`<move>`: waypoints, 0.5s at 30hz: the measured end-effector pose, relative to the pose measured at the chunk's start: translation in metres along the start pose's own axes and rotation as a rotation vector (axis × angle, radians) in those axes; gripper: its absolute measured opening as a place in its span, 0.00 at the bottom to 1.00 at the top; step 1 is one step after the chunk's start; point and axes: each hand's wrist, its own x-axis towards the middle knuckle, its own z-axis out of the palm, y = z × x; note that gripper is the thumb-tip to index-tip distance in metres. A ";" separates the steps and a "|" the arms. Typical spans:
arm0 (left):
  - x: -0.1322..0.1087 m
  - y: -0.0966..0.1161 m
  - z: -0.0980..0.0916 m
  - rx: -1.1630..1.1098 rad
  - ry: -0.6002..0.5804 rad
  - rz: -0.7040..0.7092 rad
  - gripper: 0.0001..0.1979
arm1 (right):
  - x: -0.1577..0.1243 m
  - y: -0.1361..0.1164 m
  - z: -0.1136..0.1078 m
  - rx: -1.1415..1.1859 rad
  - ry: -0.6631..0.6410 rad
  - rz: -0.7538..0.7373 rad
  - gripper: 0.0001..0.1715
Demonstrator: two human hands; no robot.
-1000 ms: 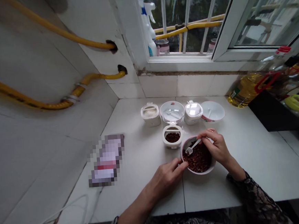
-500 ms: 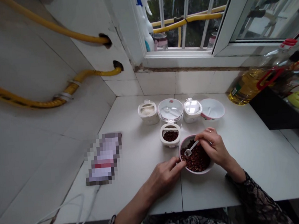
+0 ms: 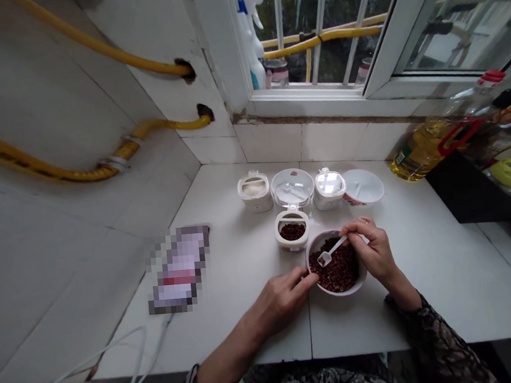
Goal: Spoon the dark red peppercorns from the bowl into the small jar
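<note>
Between thumb and fingers, my right hand (image 3: 372, 247) pinches the handle of a small white spoon (image 3: 325, 258). The spoon's scoop is over a bowl (image 3: 344, 293) of dark reddish-brown peppercorn-like pieces (image 3: 339, 270), and a few pieces lie in it. My left hand (image 3: 286, 298) grips the bowl's left rim with thumb and fingers. Just behind the bowl stands a white seasoning jar (image 3: 293, 246), its clear lid raised, with similar dark pieces inside.
Farther back, a jar of pale grains (image 3: 256, 198), a bowl (image 3: 292, 182), a lidded jar (image 3: 328, 189) and another white bowl (image 3: 364, 187) stand in a row. An oil bottle (image 3: 415, 149) leans at right. A blurred phone-like object (image 3: 180, 271) with a cable lies left.
My right hand has moved slightly right and the spoon's scoop has shifted a little right and up, now showing pieces in it. My left hand stays on the rim.
</note>
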 end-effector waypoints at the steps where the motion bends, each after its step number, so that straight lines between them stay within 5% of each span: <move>1: 0.000 0.000 0.000 -0.002 0.002 -0.001 0.14 | 0.000 0.000 0.000 -0.006 0.001 -0.010 0.11; 15: -0.001 -0.001 0.001 -0.004 -0.017 -0.013 0.13 | -0.003 0.001 0.001 -0.090 0.024 -0.054 0.11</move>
